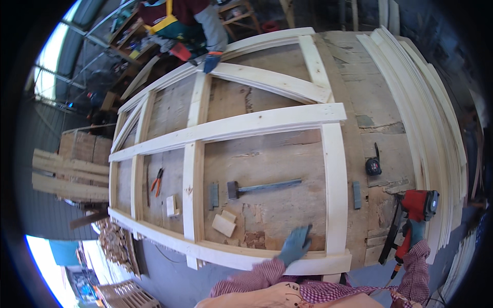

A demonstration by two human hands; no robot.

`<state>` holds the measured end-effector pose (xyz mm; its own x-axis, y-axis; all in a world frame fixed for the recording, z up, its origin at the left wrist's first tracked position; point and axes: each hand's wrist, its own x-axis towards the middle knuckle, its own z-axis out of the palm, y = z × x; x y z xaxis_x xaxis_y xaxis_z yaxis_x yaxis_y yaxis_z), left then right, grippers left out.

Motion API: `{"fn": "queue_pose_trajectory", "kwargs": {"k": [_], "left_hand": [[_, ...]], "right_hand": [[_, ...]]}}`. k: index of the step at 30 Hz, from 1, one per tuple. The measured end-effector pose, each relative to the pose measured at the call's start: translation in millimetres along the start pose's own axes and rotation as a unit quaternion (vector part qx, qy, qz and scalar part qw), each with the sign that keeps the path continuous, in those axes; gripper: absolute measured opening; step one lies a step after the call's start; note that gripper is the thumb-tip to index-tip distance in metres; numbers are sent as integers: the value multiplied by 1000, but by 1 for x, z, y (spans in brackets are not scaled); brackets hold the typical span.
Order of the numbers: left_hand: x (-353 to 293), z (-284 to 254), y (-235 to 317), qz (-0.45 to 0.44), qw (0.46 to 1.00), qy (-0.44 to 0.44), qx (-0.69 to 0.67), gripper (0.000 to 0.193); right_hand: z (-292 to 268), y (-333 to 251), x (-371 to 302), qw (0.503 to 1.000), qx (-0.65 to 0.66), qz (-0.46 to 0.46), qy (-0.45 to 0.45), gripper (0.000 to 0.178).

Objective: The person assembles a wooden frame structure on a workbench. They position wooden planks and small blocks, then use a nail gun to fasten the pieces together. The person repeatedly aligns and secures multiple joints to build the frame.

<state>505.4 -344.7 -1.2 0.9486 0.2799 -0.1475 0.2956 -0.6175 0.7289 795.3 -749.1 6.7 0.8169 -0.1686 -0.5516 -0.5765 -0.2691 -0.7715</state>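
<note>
My right hand [417,231], in a teal glove, is closed round the handle of a red and black nail gun [418,204] at the right end of the table. A hose fitting shows at the lower end of its handle. My left hand [295,245], gloved alike, stretches over the near rail of a pale wooden frame [262,118], its fingers extended and nothing visible in them. A hammer [267,188] lies beyond that hand inside the frame. Left of the hand is a small wood block [224,224]; grey nail strips [213,196] lie beside the hammer's head.
Orange-handled pliers [156,182] and another wood block [172,206] lie inside the frame at left. A tape measure [373,165] and a nail strip [357,195] rest right of it. Long boards [411,102] are stacked along the right. Across the table, a gloved co-worker [187,31] touches the far rail.
</note>
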Motion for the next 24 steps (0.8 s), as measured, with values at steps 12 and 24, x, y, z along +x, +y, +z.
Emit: {"fn": "queue_pose_trajectory", "kwargs": {"k": [12, 24], "left_hand": [[-123, 9, 60, -135, 958, 251, 30, 44], [-213, 112, 163, -262, 906, 331, -39, 42]], "right_hand": [[-110, 110, 197, 935, -293, -189, 66, 76], [-77, 24, 274, 917, -322, -160, -173, 70]]}}
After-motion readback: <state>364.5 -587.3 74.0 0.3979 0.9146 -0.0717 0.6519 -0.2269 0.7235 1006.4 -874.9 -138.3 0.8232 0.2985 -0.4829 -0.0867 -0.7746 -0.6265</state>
